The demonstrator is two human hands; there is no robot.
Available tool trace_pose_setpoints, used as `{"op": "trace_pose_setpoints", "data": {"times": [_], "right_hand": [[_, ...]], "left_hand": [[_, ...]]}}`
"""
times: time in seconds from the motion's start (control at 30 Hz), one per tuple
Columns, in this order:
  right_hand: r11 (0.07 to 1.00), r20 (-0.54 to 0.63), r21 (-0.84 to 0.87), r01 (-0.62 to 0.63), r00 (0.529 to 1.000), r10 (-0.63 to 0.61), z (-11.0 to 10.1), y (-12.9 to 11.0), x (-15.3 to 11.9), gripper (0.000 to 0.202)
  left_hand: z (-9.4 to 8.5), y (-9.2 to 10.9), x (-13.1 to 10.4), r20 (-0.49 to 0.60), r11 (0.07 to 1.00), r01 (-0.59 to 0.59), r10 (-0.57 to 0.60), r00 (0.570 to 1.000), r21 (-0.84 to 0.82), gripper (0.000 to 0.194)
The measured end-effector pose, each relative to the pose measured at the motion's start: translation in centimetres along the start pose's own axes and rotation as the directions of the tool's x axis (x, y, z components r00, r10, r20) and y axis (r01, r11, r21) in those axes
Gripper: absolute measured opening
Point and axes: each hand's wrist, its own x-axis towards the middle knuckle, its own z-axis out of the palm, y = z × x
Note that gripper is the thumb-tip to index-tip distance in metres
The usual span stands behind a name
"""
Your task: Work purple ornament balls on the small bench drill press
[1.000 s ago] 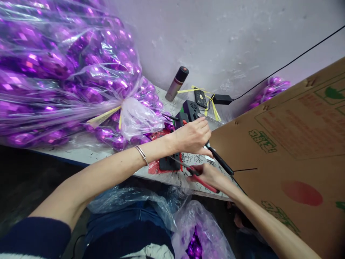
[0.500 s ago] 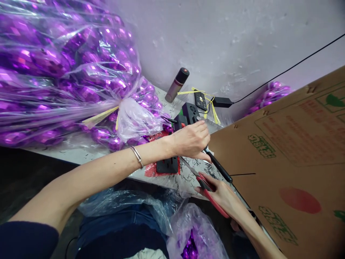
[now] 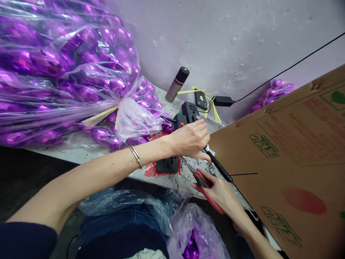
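My left hand reaches across the table over a black device on red plastic, its fingers bent and pointing right, by a black-handled tool. What its fingers hold, if anything, is hidden beneath them. My right hand, lower right, is closed around red-handled scissors. The scissor blades point up and left, toward the space under my left hand. Small dark clippings lie scattered on the white tabletop around the device.
Big clear bags of shiny purple balls fill the left. A bottle, a black power adapter and yellow ties lie at the back by the wall. A cardboard box stands at right. Another bag hangs below.
My right hand and the scissors have moved slightly left and up, toward my left hand. My left hand has hardly moved.
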Motion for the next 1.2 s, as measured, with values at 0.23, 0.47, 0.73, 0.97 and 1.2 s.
{"op": "trace_pose_setpoints", "data": {"times": [0.23, 0.47, 0.73, 0.97, 1.2], "right_hand": [[0.996, -0.116, -0.085, 0.032, 0.992, -0.041, -0.3, 0.0, -0.4, 0.054], [0.992, -0.051, -0.117, 0.056, 0.997, -0.062, 0.5, 0.3, -1.8, 0.063], [0.953, -0.049, -0.299, 0.056, 0.996, -0.074, 0.0, 0.6, -1.7, 0.061], [0.959, -0.166, -0.208, 0.195, 0.959, -0.231, 0.7, 0.9, -0.5, 0.061], [0.982, -0.102, -0.125, 0.141, 0.983, -0.154, 0.0, -0.6, 0.4, 0.056]], "left_hand": [[0.1, 0.0, -0.1, -0.020, 1.000, 0.003, -0.003, 1.000, -0.009, 0.074], [0.2, 0.0, -0.2, -0.045, 1.000, 0.001, -0.002, 0.999, -0.025, 0.074], [0.2, 0.0, -0.3, -0.037, 0.999, 0.009, -0.010, 0.999, -0.037, 0.073], [0.4, 0.0, -0.3, -0.060, 0.999, 0.010, -0.013, 0.998, -0.054, 0.067], [0.5, 0.0, -0.4, -0.075, 1.000, -0.001, 0.000, 0.997, -0.017, 0.070]]}}
